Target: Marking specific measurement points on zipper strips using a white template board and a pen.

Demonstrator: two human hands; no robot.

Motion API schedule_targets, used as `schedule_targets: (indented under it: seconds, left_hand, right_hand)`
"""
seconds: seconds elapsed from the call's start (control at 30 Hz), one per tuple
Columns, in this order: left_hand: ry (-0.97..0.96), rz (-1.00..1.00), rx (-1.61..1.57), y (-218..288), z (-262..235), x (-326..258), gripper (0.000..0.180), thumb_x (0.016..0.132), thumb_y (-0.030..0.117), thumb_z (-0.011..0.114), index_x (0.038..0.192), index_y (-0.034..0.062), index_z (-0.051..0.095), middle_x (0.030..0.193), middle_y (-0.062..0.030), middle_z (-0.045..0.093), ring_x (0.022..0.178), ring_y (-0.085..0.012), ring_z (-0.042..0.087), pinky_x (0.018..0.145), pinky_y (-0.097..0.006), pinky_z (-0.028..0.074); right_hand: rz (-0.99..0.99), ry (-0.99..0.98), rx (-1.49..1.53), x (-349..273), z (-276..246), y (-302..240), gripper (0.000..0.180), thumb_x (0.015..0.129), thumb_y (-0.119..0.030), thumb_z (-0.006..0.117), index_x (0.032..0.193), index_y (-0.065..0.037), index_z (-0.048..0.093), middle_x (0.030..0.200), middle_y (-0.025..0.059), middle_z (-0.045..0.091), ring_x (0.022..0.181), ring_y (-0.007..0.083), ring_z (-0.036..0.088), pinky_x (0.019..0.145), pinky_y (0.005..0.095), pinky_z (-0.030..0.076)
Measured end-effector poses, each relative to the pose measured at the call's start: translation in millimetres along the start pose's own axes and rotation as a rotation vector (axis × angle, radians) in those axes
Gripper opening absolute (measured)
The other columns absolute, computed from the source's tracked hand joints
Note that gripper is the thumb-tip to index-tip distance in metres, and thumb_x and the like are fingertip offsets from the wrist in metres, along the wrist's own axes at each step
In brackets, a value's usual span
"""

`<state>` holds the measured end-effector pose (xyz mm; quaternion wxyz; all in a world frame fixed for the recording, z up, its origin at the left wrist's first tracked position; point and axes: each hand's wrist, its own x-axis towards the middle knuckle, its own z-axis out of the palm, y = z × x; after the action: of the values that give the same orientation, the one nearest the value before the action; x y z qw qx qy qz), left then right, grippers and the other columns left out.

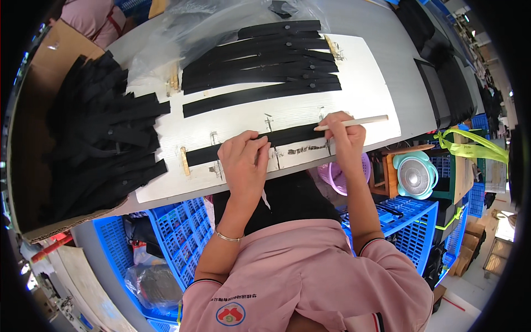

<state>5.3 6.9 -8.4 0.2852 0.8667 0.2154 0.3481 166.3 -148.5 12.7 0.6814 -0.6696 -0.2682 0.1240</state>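
Note:
A black fabric strip (215, 154) lies lengthwise on a white marked board (365, 99) in front of me. My left hand (244, 160) rests on the strip near its middle, fingers curled and pressed together at its edge. In my right hand (346, 137) is a slim white marking pen (362, 120), its tip down at the strip's right end. Beyond this strip, several more black strips (260, 58) lie side by side on the board, most with a small dark round spot near the right end. One of them, a separate strip (260, 99), lies closest to my hands.
A cardboard box (27, 119) heaped with black strips (99, 138) stands at the left. Clear plastic sheeting (166, 44) covers the far left of the table. Blue crates (185, 227) flank me below, with a teal fan (416, 174) and a pink basket (332, 176) at right.

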Motion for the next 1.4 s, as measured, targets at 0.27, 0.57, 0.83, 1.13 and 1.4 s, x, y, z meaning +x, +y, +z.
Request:
schedule_targets:
  seconds: [0.27,0.57,0.83,1.13,1.4]
  left_hand:
    - [-0.049,0.001,-0.017,21,15,8,0.015,0.084,0.01,0.08,0.099,0.0086,0.077,0.111,-0.0042,0.071,0.104,-0.0244,0.062,0.096,-0.038,0.042]
    - [-0.155,0.129,-0.124,55,74,22,0.016,0.084,0.01,0.078,0.099,0.007,0.076,0.11,-0.0042,0.069,0.108,-0.0252,0.06,0.1,-0.04,0.041]
    - [-0.133,0.137,-0.1,58,80,23,0.014,0.083,0.009,0.078,0.096,0.0069,0.076,0.109,-0.0043,0.069,0.106,-0.0255,0.06,0.098,-0.04,0.041]
    - [-0.08,0.139,-0.117,50,77,21,0.013,0.081,0.008,0.077,0.093,0.0059,0.073,0.109,-0.0063,0.066,0.106,-0.0285,0.059,0.097,-0.044,0.042]
    - [-0.191,0.072,0.079,44,37,-6,0.034,0.096,0.017,0.067,0.129,0.0072,0.068,0.144,-0.0124,0.056,0.139,-0.0327,0.046,0.12,-0.066,0.019]
  right_hand:
    - [0.003,0.046,-0.225,11,-32,16,0.026,0.103,-0.014,0.06,0.089,0.003,0.074,0.069,0.0008,0.061,0.064,0.0056,0.05,0.059,0.0231,0.04]
    - [0.012,-0.008,-0.309,12,-31,16,0.023,0.101,-0.015,0.062,0.091,0.004,0.073,0.073,0.0053,0.068,0.065,0.0078,0.059,0.06,0.0261,0.047]
    - [0.023,0.023,-0.319,9,-36,11,0.022,0.1,-0.016,0.063,0.09,0.003,0.072,0.073,0.0093,0.07,0.064,0.013,0.064,0.06,0.0279,0.049]
    - [-0.039,-0.12,-0.42,10,-32,13,0.024,0.097,-0.016,0.06,0.082,0.002,0.067,0.068,0.0069,0.067,0.063,0.0119,0.064,0.059,0.0305,0.049]
    - [0.059,0.065,-0.199,-1,-46,22,0.028,0.101,-0.015,0.059,0.081,0.001,0.07,0.075,0.0028,0.066,0.063,0.0059,0.051,0.058,0.0232,0.04]
